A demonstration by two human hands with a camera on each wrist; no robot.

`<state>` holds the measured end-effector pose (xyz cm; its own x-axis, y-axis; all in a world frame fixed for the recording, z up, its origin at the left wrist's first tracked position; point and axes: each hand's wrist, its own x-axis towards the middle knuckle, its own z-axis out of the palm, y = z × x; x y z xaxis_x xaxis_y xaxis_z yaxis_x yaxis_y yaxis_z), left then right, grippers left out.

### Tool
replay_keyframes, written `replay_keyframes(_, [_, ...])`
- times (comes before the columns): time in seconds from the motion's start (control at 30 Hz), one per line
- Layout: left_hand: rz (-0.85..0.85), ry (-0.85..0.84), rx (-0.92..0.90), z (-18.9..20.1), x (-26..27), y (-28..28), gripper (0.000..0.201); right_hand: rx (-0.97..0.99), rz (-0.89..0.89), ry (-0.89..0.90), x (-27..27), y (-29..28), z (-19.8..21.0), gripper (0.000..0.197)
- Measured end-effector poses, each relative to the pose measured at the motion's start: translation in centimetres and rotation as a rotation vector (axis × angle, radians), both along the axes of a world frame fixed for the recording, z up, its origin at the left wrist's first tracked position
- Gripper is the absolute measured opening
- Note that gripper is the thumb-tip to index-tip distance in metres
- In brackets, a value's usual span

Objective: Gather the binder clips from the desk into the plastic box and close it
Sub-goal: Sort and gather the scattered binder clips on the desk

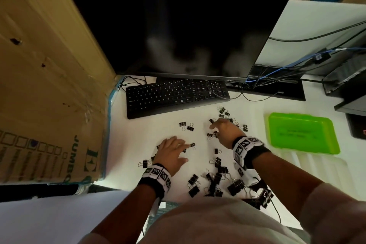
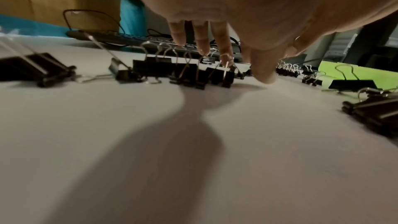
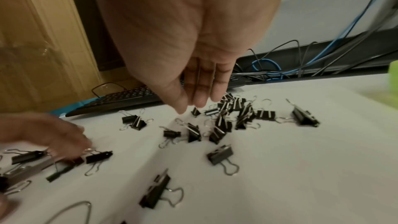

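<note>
Black binder clips lie scattered on the white desk [image 1: 257,117]: a heap [image 1: 215,180] near the front edge, a pair [image 1: 187,126] in the middle, and a far cluster [image 1: 225,114]. My left hand [image 1: 184,150] lies flat with fingers spread, and its fingertips [image 2: 226,54] touch a row of clips [image 2: 185,72]. My right hand [image 1: 214,127] hovers over the far cluster [image 3: 234,113] with its fingers [image 3: 200,91] straight and together, holding nothing. The green plastic box [image 1: 301,132] lies flat to the right of both hands, its lid apparently down.
A black keyboard [image 1: 176,95] and a dark monitor [image 1: 178,25] stand behind the clips. A cardboard box [image 1: 49,85] walls off the left side. Cables [image 1: 297,65] and black equipment [image 1: 348,85] fill the back right.
</note>
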<state>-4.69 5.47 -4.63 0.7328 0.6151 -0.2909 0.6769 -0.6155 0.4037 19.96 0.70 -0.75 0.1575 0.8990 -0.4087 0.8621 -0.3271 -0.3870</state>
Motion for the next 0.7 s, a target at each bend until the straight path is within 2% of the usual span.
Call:
replay_keyframes(0.13, [0.038, 0.013, 0.061, -0.3, -0.9, 0.7, 0.03, 0.004, -0.026, 0.128, 0.5, -0.5, -0.3, 0.049])
replay_keyframes(0.27, [0.055, -0.008, 0.092, -0.2, -2.2, 1.7, 0.023, 0.005, -0.06, 0.163, 0.2, -0.5, -0.6, 0.041])
replay_keyframes(0.4, [0.145, -0.122, 0.081, 0.4, -1.9, 2.6, 0.02, 0.019, -0.018, 0.16, -0.1, -0.3, -0.5, 0.036])
replay_keyframes(0.47, [0.251, -0.199, 0.029, 1.2, -0.4, 3.3, 0.029, 0.035, 0.047, 0.113, -0.3, 0.0, -0.4, 0.04])
replay_keyframes(0.53, [0.314, -0.239, -0.028, 1.9, 1.6, 4.3, 0.05, 0.025, 0.135, 0.042, -0.7, 0.6, -0.2, 0.048])
replay_keyframes(0.6, [0.272, -0.177, -0.099, 2.2, 3.4, 5.3, 0.075, 0.016, 0.232, -0.028, -1.7, 1.6, 0.1, 0.059])
replay_keyframes(0.63, [0.22, -0.127, -0.113, 2.0, 4.1, 5.7, 0.081, 0.009, 0.275, -0.056, -2.3, 2.1, 0.3, 0.065])
replay_keyframes(0.7, [0.127, -0.057, -0.089, 1.2, 4.9, 6.4, 0.07, -0.016, 0.331, -0.094, -3.4, 3.0, 0.5, 0.075])
